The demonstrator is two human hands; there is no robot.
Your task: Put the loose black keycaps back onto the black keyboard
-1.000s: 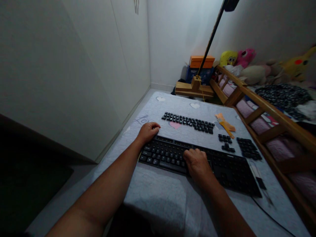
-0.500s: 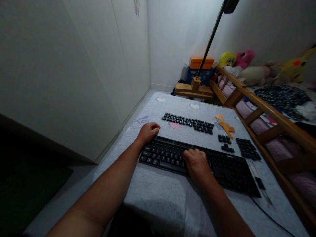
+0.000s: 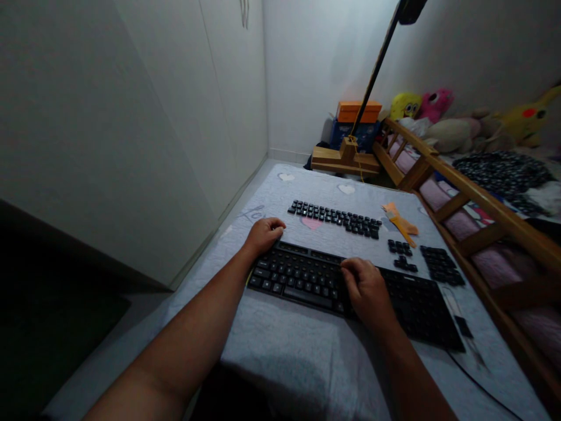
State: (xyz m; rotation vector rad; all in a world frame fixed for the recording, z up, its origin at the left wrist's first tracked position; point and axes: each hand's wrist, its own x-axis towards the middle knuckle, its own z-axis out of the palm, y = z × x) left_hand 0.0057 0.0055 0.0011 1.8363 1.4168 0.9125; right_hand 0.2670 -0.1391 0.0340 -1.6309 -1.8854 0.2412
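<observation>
A pale cabinet (image 3: 144, 117) fills the left side of my feed, and to its right a light blue cloth (image 3: 280, 333) spreads under everything I am working with. My left hand (image 3: 264, 235) is at the upper left corner of a black keyboard (image 3: 307, 279), its fingers curled; I cannot tell whether they clasp the edge or only lean on it. The keyboard lies flat on the cloth, keys fitted across its lower left part, bare sockets showing towards the right. Behind it, well apart, run rows of loose keys (image 3: 335, 217). My right hand (image 3: 366, 286) is over the keyboard's middle, thumb and fingertips drawn together (the knuckles block my line of sight, so I cannot say whether a key is pinched there). Farther right come a yellow handle (image 3: 402, 230) against an orange piece, two small clusters (image 3: 405, 265) of keys and a larger block (image 3: 440, 264) of them. Just beside the keyboard's right end lies a thin tool (image 3: 463, 326), and past that stands a wooden bed rail (image 3: 477, 190).
</observation>
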